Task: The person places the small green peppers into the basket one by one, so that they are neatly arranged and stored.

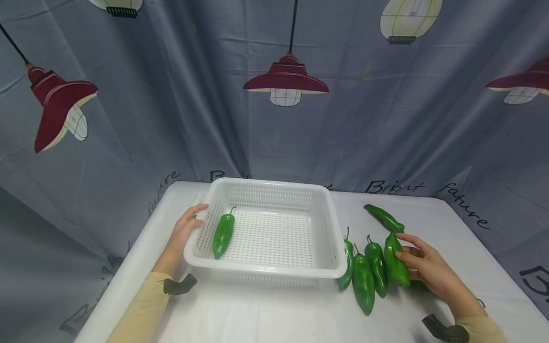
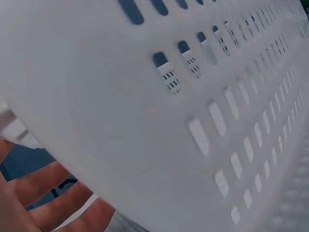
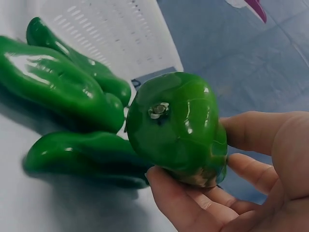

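Inside the white plastic basket (image 1: 274, 269), one long green pepper (image 1: 223, 236) lies by the left wall with its stem toward the back. My left hand (image 1: 184, 231) rests at the basket's left rim, its fingers loosely extended and partly behind the edge in the left wrist view. On the right, my right hand (image 1: 429, 267) pinches another green pepper (image 1: 395, 262) between thumb and fingers. The blunt end of this pepper (image 3: 174, 121) faces the right wrist camera. Three green peppers (image 1: 363, 283) lie between the basket and my right hand.
One more green pepper (image 1: 384, 218) lies farther back on the white table (image 1: 257, 314). Another is partly hidden under my right hand. A grey curtain (image 1: 274, 138) printed with red lamps hangs close behind the table.
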Tool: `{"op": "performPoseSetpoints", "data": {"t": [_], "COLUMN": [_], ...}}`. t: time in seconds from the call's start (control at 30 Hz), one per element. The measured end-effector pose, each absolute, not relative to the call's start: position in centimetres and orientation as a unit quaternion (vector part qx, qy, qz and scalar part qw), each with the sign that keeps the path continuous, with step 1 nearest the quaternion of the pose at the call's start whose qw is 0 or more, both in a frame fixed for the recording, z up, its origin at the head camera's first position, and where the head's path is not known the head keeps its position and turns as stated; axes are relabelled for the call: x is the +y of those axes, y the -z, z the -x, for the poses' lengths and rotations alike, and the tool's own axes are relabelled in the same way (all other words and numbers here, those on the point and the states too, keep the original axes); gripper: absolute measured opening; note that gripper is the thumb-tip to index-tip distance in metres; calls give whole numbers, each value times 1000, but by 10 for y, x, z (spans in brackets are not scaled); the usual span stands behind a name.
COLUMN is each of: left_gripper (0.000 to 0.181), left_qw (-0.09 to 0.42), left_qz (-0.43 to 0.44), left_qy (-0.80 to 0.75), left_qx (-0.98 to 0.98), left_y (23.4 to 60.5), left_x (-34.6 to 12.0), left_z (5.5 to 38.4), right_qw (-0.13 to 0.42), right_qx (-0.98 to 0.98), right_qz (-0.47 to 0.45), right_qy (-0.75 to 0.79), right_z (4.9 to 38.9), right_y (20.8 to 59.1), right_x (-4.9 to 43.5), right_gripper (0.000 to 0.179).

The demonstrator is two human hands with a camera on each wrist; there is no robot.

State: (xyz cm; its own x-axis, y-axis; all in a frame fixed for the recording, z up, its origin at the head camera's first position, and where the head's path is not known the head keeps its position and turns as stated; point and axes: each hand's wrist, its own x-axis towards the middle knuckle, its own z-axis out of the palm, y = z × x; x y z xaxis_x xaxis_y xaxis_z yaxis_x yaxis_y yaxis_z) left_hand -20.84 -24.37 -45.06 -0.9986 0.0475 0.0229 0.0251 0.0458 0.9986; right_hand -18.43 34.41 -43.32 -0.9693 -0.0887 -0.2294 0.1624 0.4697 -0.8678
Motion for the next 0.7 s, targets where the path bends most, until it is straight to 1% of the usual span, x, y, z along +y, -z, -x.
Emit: {"op": "performPoseSetpoints", "data": {"t": [0.13,0.4,0.6,0.7], "left_gripper": [56,55,55,55], "left_qw": [10,8,16,17], "left_qz": [-22,-27,-15,-14], "left_qy": [-692,-707,-703,-702], "left_qx": [721,707,711,711], "left_y": [450,450,448,448], "left_x": [-244,-245,-246,-245], "left_z": [208,209,207,207], "right_qw": [129,112,112,115], "right_qx": [843,840,825,816], "right_qz": [-22,-3,14,25], "right_qy": [522,532,553,567], "right_z": [189,196,203,207], "right_y": [429,422,414,409], "right_x": [340,330,320,315], "right_gripper": [72,70,72,70]}}
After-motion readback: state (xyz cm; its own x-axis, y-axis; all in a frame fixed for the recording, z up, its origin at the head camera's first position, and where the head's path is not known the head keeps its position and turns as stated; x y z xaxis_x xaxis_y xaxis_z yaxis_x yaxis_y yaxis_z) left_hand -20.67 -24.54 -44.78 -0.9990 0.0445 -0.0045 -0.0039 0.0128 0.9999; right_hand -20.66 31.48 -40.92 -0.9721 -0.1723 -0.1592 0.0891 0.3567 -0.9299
